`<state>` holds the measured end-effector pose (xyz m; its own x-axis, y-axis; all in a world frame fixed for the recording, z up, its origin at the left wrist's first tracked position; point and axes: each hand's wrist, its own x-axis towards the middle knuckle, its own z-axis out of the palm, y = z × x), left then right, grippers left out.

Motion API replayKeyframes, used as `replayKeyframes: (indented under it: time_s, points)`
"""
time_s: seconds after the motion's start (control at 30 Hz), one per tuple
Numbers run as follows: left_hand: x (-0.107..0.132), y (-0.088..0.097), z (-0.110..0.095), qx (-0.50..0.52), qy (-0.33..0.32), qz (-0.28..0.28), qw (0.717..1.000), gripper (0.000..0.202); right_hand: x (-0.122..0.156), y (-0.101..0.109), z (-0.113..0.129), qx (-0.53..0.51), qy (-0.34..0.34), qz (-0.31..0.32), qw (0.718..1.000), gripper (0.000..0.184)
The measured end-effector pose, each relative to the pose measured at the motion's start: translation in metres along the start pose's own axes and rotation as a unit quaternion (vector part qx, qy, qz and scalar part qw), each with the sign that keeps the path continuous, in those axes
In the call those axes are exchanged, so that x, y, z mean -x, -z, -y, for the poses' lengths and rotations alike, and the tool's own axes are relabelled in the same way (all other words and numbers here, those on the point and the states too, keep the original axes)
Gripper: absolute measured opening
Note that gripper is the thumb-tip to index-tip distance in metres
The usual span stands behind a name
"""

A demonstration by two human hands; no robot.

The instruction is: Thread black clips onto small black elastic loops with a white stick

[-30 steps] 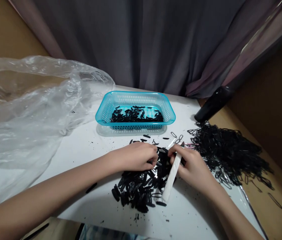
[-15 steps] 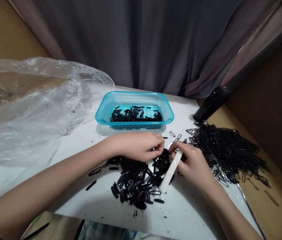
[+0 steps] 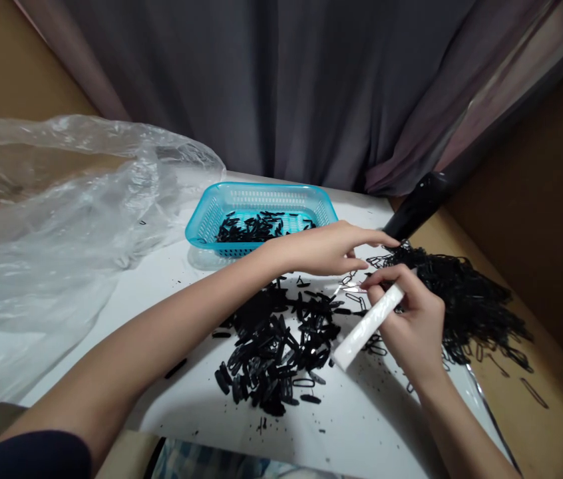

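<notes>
My right grip [image 3: 414, 319] is closed around the white-wrapped tool [image 3: 369, 328]; my left grip [image 3: 329, 247], loose and spread, hangs beside the tangled black loops [image 3: 466, 299]. Pulling one carelessly could drag others along, scattering them over the surface [image 3: 366, 412].

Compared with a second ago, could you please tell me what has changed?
The left hand has moved right and forward, opening out toward the black loop pile. The right hand has shifted right, still holding the white stick. The blue basket and loop pile stayed put.
</notes>
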<state>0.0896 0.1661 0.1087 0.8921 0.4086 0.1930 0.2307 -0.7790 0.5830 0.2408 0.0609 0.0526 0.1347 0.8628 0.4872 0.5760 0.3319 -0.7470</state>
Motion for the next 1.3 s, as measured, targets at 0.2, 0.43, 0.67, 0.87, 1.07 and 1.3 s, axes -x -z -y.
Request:
replayKeyframes:
  time_s: [0.2, 0.43, 0.67, 0.87, 1.07, 1.3]
  points:
    - [0.046, -0.012, -0.002, -0.096, 0.019, 0.001, 0.995, 0.016, -0.002, 0.003, 0.003, -0.109, -0.058, -0.067, 0.99, 0.01]
    - [0.08, -0.038, -0.006, -0.124, 0.041, 0.141, 0.981, 0.011, -0.007, 0.003, -0.002, -0.155, -0.086, -0.083, 0.981, 0.009]
    - [0.075, -0.051, -0.007, -0.14, 0.092, 0.13, 0.977, 0.004, -0.007, 0.002, -0.004, -0.159, -0.08, -0.07, 0.982, 0.01]
    - [0.073, -0.057, -0.014, -0.153, 0.087, 0.156, 0.972, 0.011, -0.007, 0.002, -0.002, -0.164, -0.086, -0.058, 0.981, 0.008]
    - [0.078, -0.049, -0.012, -0.186, 0.083, 0.161, 0.966, 0.02, -0.005, 0.003, 0.0, -0.171, -0.09, -0.051, 0.98, 0.009]
    - [0.077, -0.047, -0.015, -0.182, 0.081, 0.167, 0.966, 0.015, -0.004, 0.004, 0.001, -0.177, -0.082, -0.042, 0.98, 0.01]
